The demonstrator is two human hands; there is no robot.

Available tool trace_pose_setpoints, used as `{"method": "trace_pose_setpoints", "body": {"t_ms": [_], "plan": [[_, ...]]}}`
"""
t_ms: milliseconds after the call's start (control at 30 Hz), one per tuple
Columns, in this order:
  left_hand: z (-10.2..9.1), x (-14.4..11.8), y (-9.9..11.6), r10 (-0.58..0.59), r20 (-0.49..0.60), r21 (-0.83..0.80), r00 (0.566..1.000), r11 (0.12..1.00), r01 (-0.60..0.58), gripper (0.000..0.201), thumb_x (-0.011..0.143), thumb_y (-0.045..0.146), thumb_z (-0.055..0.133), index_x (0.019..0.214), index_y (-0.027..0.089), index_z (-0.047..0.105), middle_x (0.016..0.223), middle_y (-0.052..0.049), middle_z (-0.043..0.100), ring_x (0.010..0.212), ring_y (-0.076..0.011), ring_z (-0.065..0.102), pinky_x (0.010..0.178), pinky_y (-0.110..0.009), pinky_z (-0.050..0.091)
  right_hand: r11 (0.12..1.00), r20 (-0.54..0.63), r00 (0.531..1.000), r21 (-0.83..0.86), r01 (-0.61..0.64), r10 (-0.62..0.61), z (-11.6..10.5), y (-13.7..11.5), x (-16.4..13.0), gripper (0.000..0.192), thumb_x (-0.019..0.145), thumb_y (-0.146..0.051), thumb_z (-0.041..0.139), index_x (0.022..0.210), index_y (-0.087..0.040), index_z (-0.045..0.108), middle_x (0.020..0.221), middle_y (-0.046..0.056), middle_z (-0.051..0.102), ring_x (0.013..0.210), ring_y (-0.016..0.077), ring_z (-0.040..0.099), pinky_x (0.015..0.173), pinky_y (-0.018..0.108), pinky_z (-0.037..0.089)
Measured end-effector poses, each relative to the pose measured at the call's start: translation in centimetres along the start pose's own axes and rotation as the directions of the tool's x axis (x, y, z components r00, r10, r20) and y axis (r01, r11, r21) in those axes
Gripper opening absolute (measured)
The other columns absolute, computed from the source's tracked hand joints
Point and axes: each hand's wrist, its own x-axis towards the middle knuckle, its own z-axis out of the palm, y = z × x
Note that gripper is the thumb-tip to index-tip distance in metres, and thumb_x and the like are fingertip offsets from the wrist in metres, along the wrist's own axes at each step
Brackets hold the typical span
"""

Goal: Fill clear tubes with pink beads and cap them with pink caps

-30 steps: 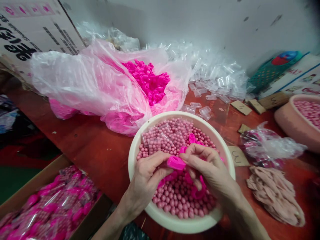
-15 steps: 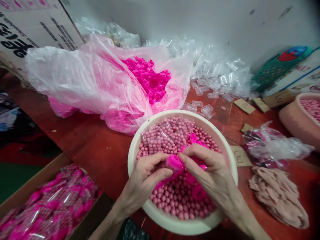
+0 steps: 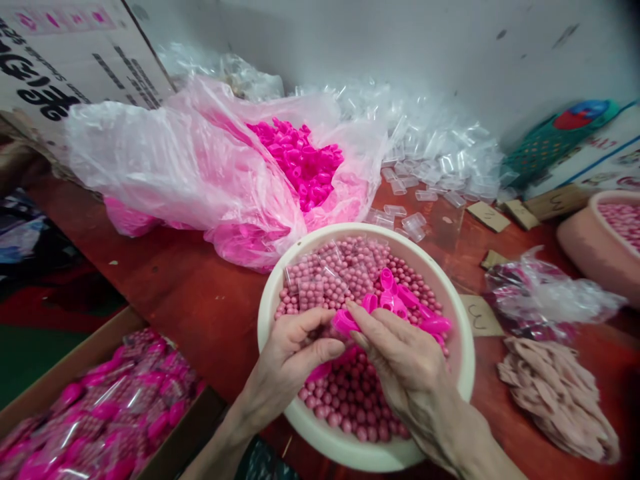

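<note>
Over a cream basin [image 3: 273,293] of pink beads [image 3: 345,400], my two hands meet at a bright pink plastic cap [image 3: 345,322]. My left hand [image 3: 290,360] grips it between thumb and forefinger; whatever else lies in that palm is hidden. The fingers of my right hand [image 3: 410,360] press together on the cap's right side, and their tips partly cover it. Several loose pink caps [image 3: 395,303] rest on the beads beyond my right hand. Bead-filled clear plastic cases [image 3: 325,280] lie toward the back of the basin.
A plastic bag [image 3: 140,147] spills pink caps behind the basin. Clear empty cases [image 3: 440,160] are heaped against the wall. At lower left stands a carton [image 3: 205,413] of capped, filled cases. A crumpled cloth [image 3: 555,393], a clear bag [image 3: 550,287] and another bead basin [image 3: 575,230] sit at right.
My right hand has turned and its fingers now lie over the cap. That uncovers more loose caps at the basin's right side. My left hand has stayed nearly in place.
</note>
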Motion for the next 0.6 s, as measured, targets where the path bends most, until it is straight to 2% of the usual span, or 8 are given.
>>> {"method": "trace_pose_setpoints", "body": {"t_ms": [100, 200, 333, 467, 600], "plan": [[0.0, 0.0, -0.1, 0.016, -0.006, 0.005, 1.000, 1.000, -0.016, 0.009, 0.080, 0.020, 0.062, 0.086, 0.018, 0.069, 0.075, 0.001, 0.063, 0.076, -0.0136, 0.058, 0.071, -0.021, 0.047, 0.992, 0.057, 0.998, -0.125, 0.028, -0.021, -0.5, -0.4, -0.2, 0.048, 0.088, -0.006, 0.042, 0.134, -0.017, 0.036, 0.080, 0.007, 0.059, 0.071, 0.0187, 0.056, 0.055, 0.028, 0.049], [-0.1, 0.0, -0.4, 0.007, 0.006, -0.053, 1.000, 0.999, -0.006, 0.010, 0.079, 0.020, 0.063, 0.087, 0.017, 0.069, 0.076, 0.000, 0.064, 0.074, -0.0126, 0.057, 0.069, -0.020, 0.047, 0.976, 0.189, 0.982, -0.215, 0.041, 0.001, -0.9, -0.6, -0.2, 0.053, 0.085, -0.002, 0.035, 0.136, -0.015, 0.032, 0.086, 0.010, 0.059, 0.079, 0.0227, 0.057, 0.059, 0.032, 0.052], [-0.2, 0.0, -0.6, -0.011, 0.001, -0.109, 1.000, 0.994, 0.012, 0.011, 0.079, 0.020, 0.063, 0.087, 0.016, 0.069, 0.074, 0.000, 0.062, 0.067, -0.0103, 0.054, 0.062, -0.018, 0.045, 0.981, 0.310, 0.950, -0.168, 0.095, -0.039, -1.4, -0.2, 0.1, 0.066, 0.077, 0.004, 0.029, 0.140, -0.014, 0.024, 0.098, 0.011, 0.059, 0.090, 0.0231, 0.056, 0.076, 0.038, 0.054], [-0.2, 0.0, -0.7, -0.001, 0.009, -0.038, 1.000, 0.999, 0.002, 0.015, 0.080, 0.023, 0.062, 0.092, 0.016, 0.068, 0.071, 0.001, 0.059, 0.065, -0.0100, 0.052, 0.060, -0.019, 0.044, 0.993, 0.358, 0.934, -0.113, 0.029, 0.014, -1.6, 0.4, -0.2, 0.076, 0.069, 0.009, 0.028, 0.140, -0.017, 0.023, 0.099, 0.008, 0.058, 0.088, 0.0194, 0.056, 0.077, 0.034, 0.055], [-0.2, 0.1, -0.9, 0.016, 0.003, 0.027, 1.000, 1.000, -0.017, 0.017, 0.082, 0.026, 0.061, 0.094, 0.016, 0.067, 0.069, 0.001, 0.056, 0.063, -0.0099, 0.050, 0.058, -0.019, 0.042, 0.966, 0.361, 0.931, -0.221, 0.136, -0.049, -1.7, 0.3, -0.9, 0.071, 0.072, 0.004, 0.029, 0.141, -0.010, 0.022, 0.108, 0.013, 0.057, 0.101, 0.0255, 0.054, 0.085, 0.043, 0.053]]}}
